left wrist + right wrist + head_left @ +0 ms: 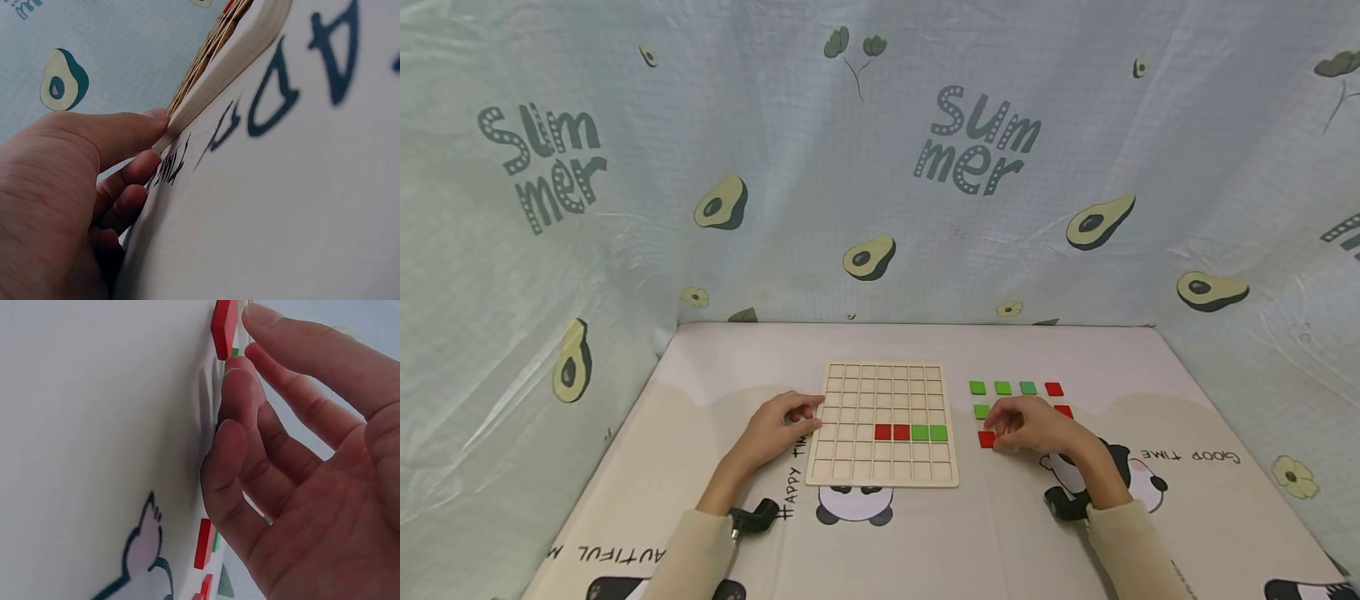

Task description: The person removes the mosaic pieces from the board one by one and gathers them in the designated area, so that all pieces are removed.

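A pale wooden grid board (842, 454) lies on the table with two red tiles (892, 432) and two green tiles (929, 432) side by side in one row. My left hand (781, 427) touches its left edge with thumb and fingertips, the other fingers loosely bent. In the left wrist view the thumb meets the rim of the board (212, 90). To the right, my right hand (1028, 423) hovers low with relaxed, bent fingers, thumb and index fingertips right at a loose red tile (985, 439). The right wrist view shows that red tile (224, 330) just beyond the fingertips.
Around the right hand lie loose tiles: green ones (1003, 387) and red ones (1054, 389) in rows, partly hidden by the hand. The table cover (925, 542) bears panda prints and lettering. A pale curtain (775, 150) with avocado prints surrounds the table.
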Demonstrator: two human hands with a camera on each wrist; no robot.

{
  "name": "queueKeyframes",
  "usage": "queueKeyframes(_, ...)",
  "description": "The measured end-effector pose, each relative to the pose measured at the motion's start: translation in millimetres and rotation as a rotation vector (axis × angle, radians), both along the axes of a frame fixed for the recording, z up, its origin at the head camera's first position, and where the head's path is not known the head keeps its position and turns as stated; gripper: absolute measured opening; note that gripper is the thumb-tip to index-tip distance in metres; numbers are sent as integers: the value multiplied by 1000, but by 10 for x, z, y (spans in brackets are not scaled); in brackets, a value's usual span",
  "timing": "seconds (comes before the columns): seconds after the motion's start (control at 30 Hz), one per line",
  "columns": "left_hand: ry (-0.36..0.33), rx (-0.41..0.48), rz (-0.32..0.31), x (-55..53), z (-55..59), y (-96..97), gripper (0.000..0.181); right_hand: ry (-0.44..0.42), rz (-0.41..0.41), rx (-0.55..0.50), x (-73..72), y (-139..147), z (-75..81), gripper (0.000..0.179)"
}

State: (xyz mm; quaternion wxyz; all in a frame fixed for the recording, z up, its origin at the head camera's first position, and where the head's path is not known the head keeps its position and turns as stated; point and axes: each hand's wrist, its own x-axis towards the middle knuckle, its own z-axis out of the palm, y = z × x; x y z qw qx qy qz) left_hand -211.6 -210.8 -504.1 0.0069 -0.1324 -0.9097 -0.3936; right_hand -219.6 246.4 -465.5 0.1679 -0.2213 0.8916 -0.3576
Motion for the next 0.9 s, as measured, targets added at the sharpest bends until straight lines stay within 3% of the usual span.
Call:
queueKeyframes(0.27,-7,-3,0,3,17,13,42,-6,-35,-16,36,-10,86,23)
queueKeyframes(0.47,-13,-9,-4,-6,34,31,43,66,-30,-20,52,-69,114,18)
queueKeyframes(0.63,-15,-8,0,-6,34,16,43,96,-10,-24,30,-187,114,19)
queueKeyframes(0.9,-19,-4,-1,0,36,16,42,68,12,-23,-23,-511,159,18)
